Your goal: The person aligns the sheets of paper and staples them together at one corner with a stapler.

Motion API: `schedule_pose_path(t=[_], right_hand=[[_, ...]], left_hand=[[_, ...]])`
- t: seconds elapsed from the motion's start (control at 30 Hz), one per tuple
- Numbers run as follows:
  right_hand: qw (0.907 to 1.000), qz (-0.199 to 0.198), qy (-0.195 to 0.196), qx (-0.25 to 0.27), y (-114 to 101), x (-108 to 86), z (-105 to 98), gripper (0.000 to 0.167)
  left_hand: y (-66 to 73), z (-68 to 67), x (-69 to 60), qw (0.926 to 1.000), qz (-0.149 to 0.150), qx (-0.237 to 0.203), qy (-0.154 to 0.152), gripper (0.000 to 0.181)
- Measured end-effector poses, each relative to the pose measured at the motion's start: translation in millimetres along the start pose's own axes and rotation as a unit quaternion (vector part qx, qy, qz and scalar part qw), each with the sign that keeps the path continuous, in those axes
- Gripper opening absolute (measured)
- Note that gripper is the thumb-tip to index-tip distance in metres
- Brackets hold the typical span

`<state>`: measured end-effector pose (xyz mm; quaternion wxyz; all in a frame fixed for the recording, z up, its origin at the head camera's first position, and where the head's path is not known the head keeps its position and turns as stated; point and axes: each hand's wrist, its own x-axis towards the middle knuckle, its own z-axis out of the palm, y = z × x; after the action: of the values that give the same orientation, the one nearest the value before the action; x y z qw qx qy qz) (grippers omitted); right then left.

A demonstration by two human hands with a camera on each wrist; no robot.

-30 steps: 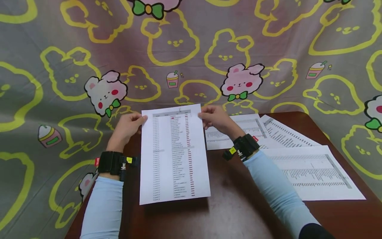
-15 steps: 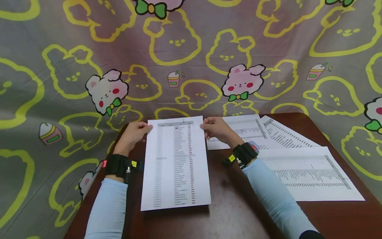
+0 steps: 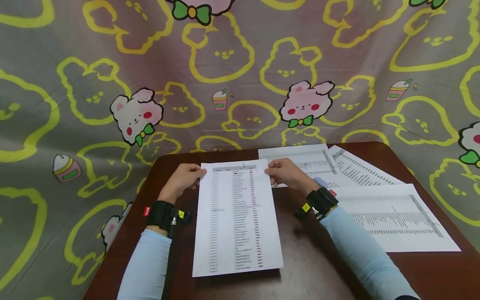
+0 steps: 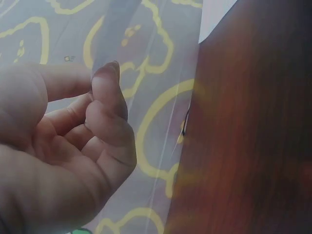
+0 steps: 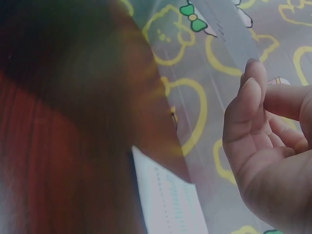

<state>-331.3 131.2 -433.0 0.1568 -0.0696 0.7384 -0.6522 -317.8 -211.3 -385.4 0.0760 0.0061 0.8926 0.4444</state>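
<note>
A printed sheet of paper (image 3: 236, 221), with columns of small text and a grey header bar, is held up over the table in the head view. My left hand (image 3: 183, 181) pinches its upper left edge between thumb and fingers. At the upper right corner, my right hand (image 3: 288, 173) pinches the sheet in the same way. The paper's lower edge casts a dark shadow on the wood. In the left wrist view the left hand (image 4: 73, 131) shows thumb and forefinger meeting. Likewise, the right hand (image 5: 268, 141) has its thumb against the forefinger in the right wrist view.
Several printed sheets lie on the right of the dark wooden table (image 3: 311, 258): one at the back (image 3: 296, 156), one angled (image 3: 361, 166), one in front (image 3: 390, 216). A patterned cloth (image 3: 240, 75) hangs behind the table.
Both hands have come down with the sheet and shifted a little to the right. The sheet's top now sits below the table's back edge. Sheets on the table stay in place.
</note>
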Motion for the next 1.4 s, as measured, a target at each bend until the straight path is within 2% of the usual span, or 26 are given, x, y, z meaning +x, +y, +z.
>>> schedule_pose_path(t=[0.13, 0.37, 0.53, 1.0, 1.4], right_hand=[[1.0, 0.006, 0.0, -0.001, 9.3, -7.4, -10.0, 0.019], [0.9996, 0.025, -0.006, -0.005, 28.6, -25.0, -24.3, 0.019], [0.9994, 0.03, -0.008, -0.016, 34.9, -35.5, -30.5, 0.021], [0.9981, 0.031, 0.007, -0.052, 52.3, -53.9, -41.4, 0.022], [0.9948, 0.049, 0.027, -0.085, 57.8, -61.3, -39.9, 0.021]], left_hand=[[3.0, 12.5, -0.2, 0.9999, 0.0, 0.003, -0.01, 0.027], [-4.0, 38.7, -1.3, 0.9994, -0.006, -0.014, -0.032, 0.023], [-8.0, 52.8, -3.8, 0.9987, -0.014, -0.026, -0.04, 0.021], [-8.6, 73.7, -10.9, 0.9981, -0.015, -0.012, -0.058, 0.019], [-15.5, 87.4, -6.7, 0.998, -0.029, -0.009, -0.055, 0.019]])
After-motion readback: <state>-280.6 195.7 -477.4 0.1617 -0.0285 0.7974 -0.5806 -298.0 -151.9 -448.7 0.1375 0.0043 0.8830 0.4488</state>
